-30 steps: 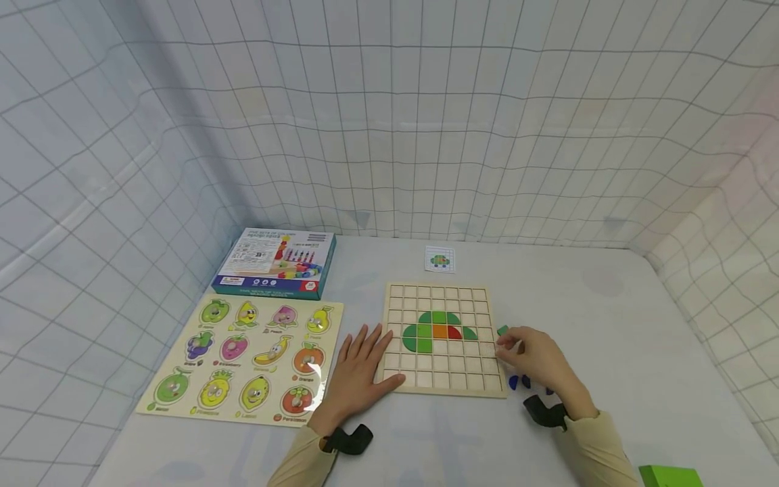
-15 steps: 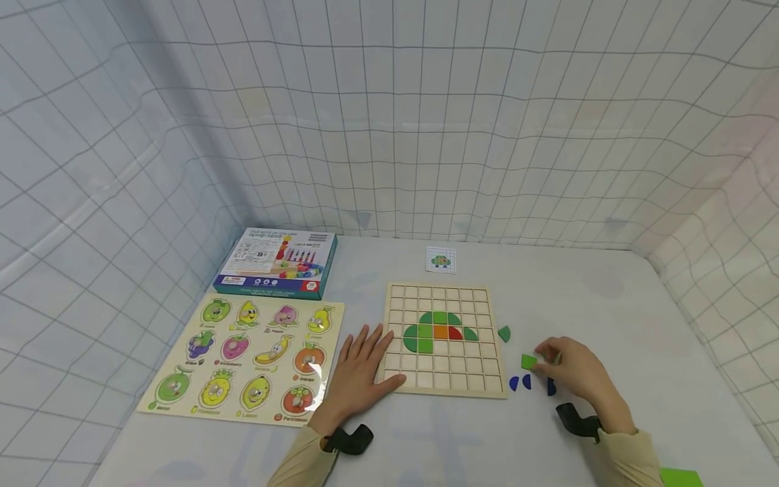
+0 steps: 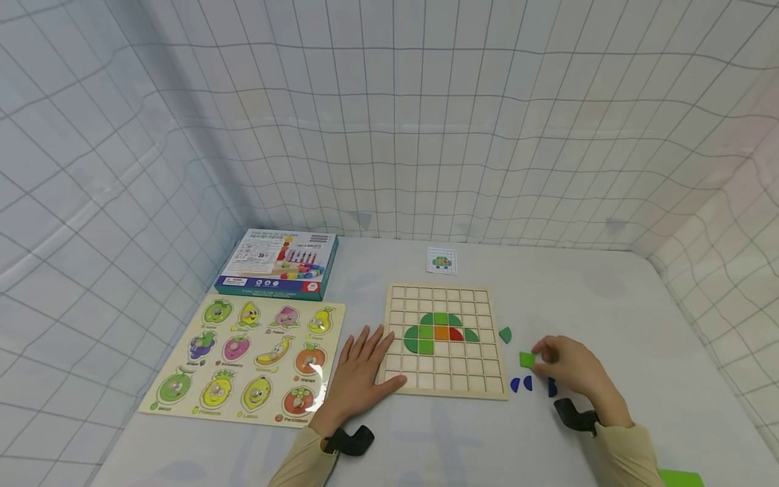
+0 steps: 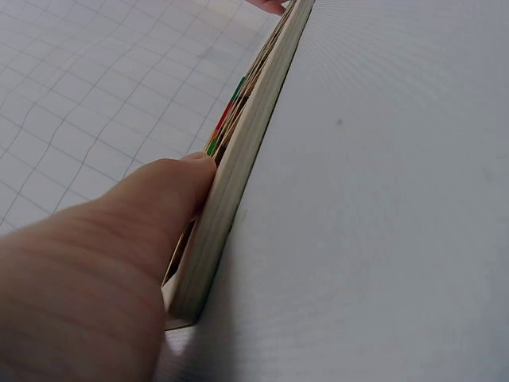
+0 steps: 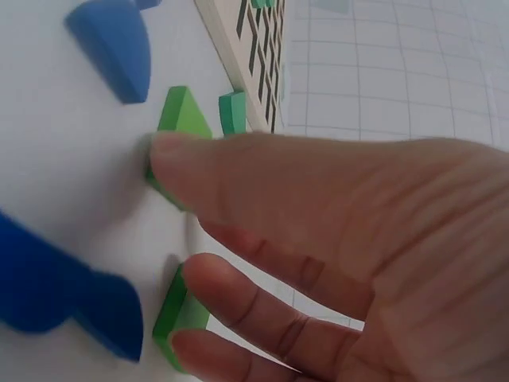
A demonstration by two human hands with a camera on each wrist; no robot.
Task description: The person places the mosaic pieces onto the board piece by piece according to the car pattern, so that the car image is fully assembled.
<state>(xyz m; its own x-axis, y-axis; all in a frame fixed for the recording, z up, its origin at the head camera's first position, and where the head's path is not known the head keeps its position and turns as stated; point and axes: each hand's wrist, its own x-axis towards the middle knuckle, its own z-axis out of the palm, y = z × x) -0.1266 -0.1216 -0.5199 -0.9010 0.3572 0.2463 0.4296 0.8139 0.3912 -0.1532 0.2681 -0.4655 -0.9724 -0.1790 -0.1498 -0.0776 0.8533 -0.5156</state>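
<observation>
A wooden grid board lies in the middle of the table in the head view, with green, orange and red tiles set in some cells. My left hand rests spread on its left edge; in the left wrist view the thumb presses on the front rim. To the board's right, my right hand pinches a light green square tile by its right side, low over the table. A second green tile lies by the lower fingers in the right wrist view. The index fingertip is mostly hidden behind the thumb there.
A dark green quarter-round tile lies beside the board's right edge. Several blue half-round tiles lie near the right hand. A pattern card sits behind the board. At left are a fruit puzzle board and a box.
My right hand has moved right, away from the board's edge, uncovering the dark green quarter-round, and has come to the green square tile, which has shifted slightly. The left hand stays put.
</observation>
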